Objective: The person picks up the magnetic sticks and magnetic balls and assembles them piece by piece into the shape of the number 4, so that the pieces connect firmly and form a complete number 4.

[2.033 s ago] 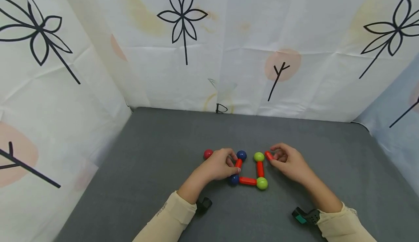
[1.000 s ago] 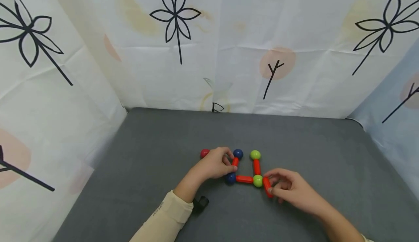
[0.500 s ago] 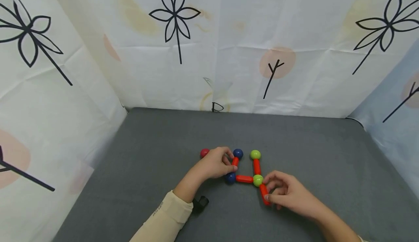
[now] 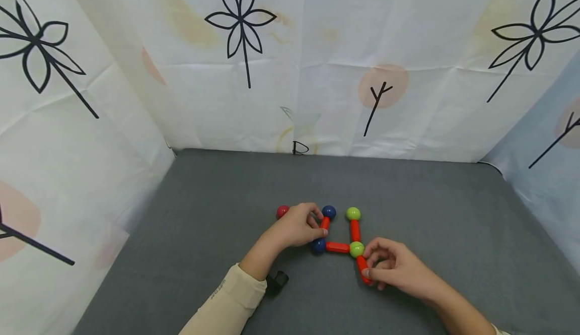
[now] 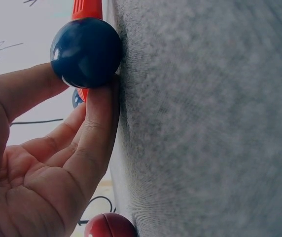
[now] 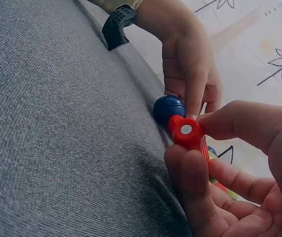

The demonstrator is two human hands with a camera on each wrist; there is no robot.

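Red magnetic rods and coloured balls form an open-topped square on the grey table. My left hand pinches the left red magnetic rod, which lies between a far blue ball and a near blue ball. Between thumb and fingers, my right hand holds another red magnetic rod, its far end at the near green ball. That rod's free end shows a silver magnet face in the right wrist view. A crosswise red rod joins near blue to near green.
A far green ball tops the right upright rod. Partly behind my left hand sits a red ball. The grey table meets a patterned white cloth wall at the back and left.
My right hand has brought its red rod from beside the far green ball toward me, to the near green ball, then swung it slightly left. The left hand keeps its grip on the other rod.
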